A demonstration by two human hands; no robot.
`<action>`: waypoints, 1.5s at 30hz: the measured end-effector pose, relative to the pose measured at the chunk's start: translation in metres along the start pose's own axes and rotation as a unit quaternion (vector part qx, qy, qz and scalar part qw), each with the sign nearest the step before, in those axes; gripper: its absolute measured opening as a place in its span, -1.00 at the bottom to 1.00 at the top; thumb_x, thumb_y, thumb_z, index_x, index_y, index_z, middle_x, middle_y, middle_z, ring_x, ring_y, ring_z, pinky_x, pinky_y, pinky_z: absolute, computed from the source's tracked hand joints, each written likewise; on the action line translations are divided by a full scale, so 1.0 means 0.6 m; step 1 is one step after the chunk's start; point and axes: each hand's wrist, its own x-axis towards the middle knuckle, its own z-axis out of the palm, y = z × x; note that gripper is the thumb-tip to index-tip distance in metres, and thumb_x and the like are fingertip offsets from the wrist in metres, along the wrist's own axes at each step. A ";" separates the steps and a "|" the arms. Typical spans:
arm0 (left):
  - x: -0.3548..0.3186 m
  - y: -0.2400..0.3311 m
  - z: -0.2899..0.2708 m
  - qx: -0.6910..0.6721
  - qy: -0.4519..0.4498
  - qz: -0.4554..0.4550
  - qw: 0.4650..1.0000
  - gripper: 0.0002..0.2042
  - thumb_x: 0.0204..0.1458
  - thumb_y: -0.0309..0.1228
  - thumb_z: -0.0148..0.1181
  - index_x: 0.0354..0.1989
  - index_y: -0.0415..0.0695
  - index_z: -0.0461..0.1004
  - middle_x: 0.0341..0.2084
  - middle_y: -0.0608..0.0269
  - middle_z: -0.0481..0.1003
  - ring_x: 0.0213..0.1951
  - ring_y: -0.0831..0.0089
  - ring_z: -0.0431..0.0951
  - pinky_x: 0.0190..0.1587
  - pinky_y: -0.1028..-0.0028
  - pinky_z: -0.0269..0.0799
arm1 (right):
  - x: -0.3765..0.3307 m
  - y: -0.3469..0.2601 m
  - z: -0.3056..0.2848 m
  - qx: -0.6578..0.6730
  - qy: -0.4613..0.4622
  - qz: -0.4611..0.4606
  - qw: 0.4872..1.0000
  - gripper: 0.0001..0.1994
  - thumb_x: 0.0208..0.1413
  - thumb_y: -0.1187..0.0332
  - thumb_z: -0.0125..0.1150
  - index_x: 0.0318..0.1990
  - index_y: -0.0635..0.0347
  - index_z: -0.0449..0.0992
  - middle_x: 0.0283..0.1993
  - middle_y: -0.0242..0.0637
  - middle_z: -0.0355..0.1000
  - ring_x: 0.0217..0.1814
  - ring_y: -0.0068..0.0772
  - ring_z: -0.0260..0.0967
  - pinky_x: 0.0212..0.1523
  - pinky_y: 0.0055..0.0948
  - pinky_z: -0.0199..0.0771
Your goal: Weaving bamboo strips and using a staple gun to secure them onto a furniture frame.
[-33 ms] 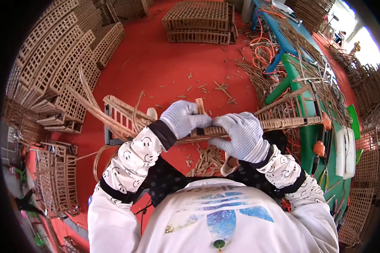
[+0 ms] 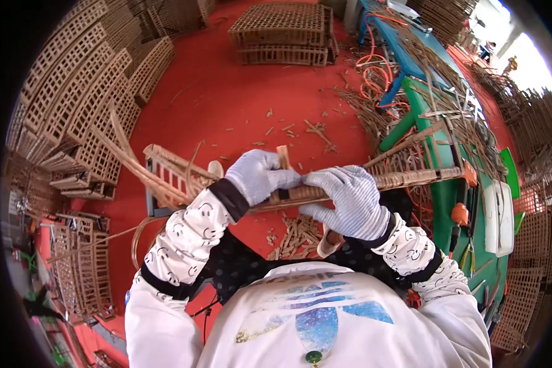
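A long wicker basket frame (image 2: 411, 179) with a tightly wrapped rim lies across in front of me. My left hand (image 2: 259, 176), in a pale grey knit glove, closes its fingers around a short tan rattan strip (image 2: 283, 157) whose end sticks up beside the rim. My right hand (image 2: 351, 199), gloved in striped grey, bends over the wrapped rim just to the right, with fingertips nearly meeting the left hand's. Its thumb lies lower, on the near side. The gloves hide the exact grip. Loose rattan canes (image 2: 135, 165) bend out from the frame's left end.
Cut rattan pieces (image 2: 297, 237) are heaped on the red floor (image 2: 196, 98). Stacked woven panels (image 2: 73, 80) rise at left, with more trays (image 2: 279, 30) ahead. A green bench (image 2: 444, 214) at right carries an orange-fitted tool (image 2: 460, 213), a white bin (image 2: 498, 219) and strips.
The whole view has shifted slightly, so things appear a little further left. Both hands stay at the same part of the rim.
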 end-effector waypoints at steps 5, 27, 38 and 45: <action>0.018 0.004 -0.001 -0.054 -0.020 -0.029 0.998 -0.84 -0.14 -0.42 0.16 -0.59 -0.29 0.50 -0.75 0.25 0.44 -0.76 0.56 0.40 -0.66 0.60 0.28 | -0.125 0.143 -0.084 -0.014 0.278 0.141 0.950 -0.63 -0.19 0.35 0.33 -0.16 0.20 0.42 -0.23 -0.16 0.43 -0.21 -0.23 0.41 -0.13 -0.34 0.36; 0.011 -0.005 -0.001 -0.032 0.006 -0.033 0.999 -0.90 -0.18 -0.51 0.26 -0.52 -0.30 0.55 -0.65 0.17 0.52 -0.59 0.52 0.51 -0.48 0.53 0.41 | -0.352 0.489 -0.213 -0.136 0.060 0.742 0.654 -0.01 -0.31 0.09 0.36 0.21 0.31 -0.15 -0.07 -0.01 0.37 -0.04 -0.11 0.37 -0.03 -0.33 0.34; 0.012 0.028 -0.007 0.017 -0.028 -0.067 0.997 -0.87 -0.19 -0.45 0.30 -0.57 -0.28 0.54 -0.69 0.25 0.49 -0.63 0.55 0.46 -0.52 0.52 0.38 | -0.265 0.139 -0.374 0.198 0.262 0.428 0.842 -0.63 -0.22 0.43 0.30 -0.17 0.22 0.40 -0.46 -0.42 0.40 -0.51 -0.59 0.31 -0.44 -0.55 0.36; 0.020 -0.029 -0.001 -0.012 -0.039 0.008 0.999 -0.80 -0.16 -0.35 0.26 -0.62 -0.25 0.52 -0.77 0.23 0.45 -0.73 0.57 0.41 -0.63 0.51 0.31 | -0.147 -0.014 -0.316 0.333 0.116 0.447 0.822 -0.80 -0.24 0.51 0.15 -0.36 0.29 0.39 -0.55 -0.33 0.37 -0.53 -0.44 0.39 -0.48 -0.46 0.43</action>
